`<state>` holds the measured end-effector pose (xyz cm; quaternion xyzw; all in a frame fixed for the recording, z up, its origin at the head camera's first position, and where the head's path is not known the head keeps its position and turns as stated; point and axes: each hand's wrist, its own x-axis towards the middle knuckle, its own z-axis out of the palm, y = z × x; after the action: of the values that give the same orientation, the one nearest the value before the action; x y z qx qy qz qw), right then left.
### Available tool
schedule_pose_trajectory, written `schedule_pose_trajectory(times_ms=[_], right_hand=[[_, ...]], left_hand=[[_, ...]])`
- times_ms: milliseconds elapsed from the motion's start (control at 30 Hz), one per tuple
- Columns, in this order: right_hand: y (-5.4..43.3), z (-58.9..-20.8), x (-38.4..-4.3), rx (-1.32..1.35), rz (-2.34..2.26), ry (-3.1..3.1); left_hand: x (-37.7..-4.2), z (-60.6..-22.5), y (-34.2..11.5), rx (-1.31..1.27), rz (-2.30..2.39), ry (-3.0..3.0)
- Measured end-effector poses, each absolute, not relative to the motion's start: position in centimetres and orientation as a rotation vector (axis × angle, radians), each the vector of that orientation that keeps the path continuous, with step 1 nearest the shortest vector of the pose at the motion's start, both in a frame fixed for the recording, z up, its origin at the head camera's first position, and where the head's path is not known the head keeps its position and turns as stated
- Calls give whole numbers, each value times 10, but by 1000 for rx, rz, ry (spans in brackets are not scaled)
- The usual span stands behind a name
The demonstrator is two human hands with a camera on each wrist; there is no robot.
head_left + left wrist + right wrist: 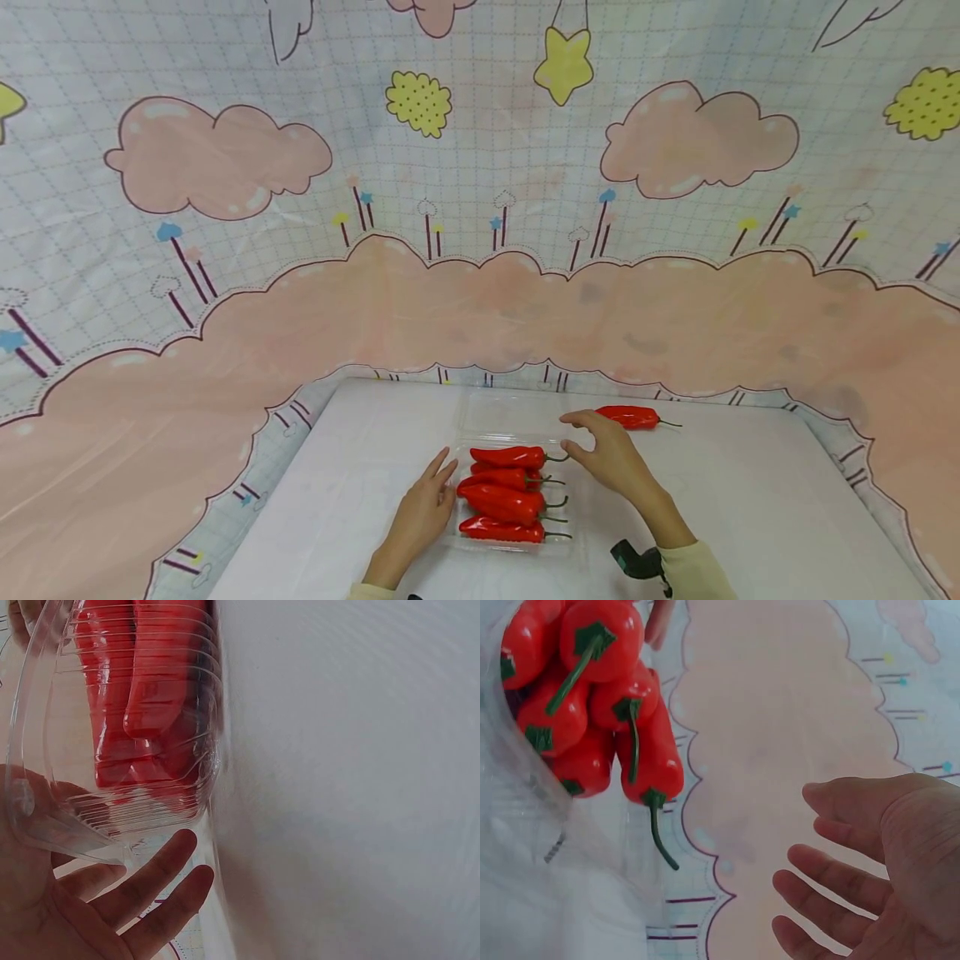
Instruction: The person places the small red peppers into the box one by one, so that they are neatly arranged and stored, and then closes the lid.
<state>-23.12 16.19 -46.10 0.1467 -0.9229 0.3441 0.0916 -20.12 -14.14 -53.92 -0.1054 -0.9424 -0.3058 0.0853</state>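
Note:
A clear plastic clamshell box (561, 545) holds several red peppers (504, 502) with green stems, piled lengthwise with the stems to the right. Its transparent lid (510, 414) lies folded back on the far side. Beside the box's left end is my left hand (420, 510), fingers extended near the wall; the left wrist view shows the thumb side partly behind the clear plastic (112, 817). My right hand (617, 457) hovers right of the box, fingers loosely bent and apart, with nothing between them. Just beyond it lies a single red pepper (630, 417), its left end partly covered by that hand.
A white tabletop (750, 483) carries everything. Behind it hangs a cloth (465, 312) printed with clouds and stars. A small black device (636, 560) is by the right sleeve (697, 571).

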Motion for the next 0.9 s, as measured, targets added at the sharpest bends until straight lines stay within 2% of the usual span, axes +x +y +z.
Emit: schedule_pose_trajectory(times_ms=[900], right_hand=[[220,-480,-249,372,974,-2657]], left_hand=[[-201,-542,-143,-343,-928,-2773]])
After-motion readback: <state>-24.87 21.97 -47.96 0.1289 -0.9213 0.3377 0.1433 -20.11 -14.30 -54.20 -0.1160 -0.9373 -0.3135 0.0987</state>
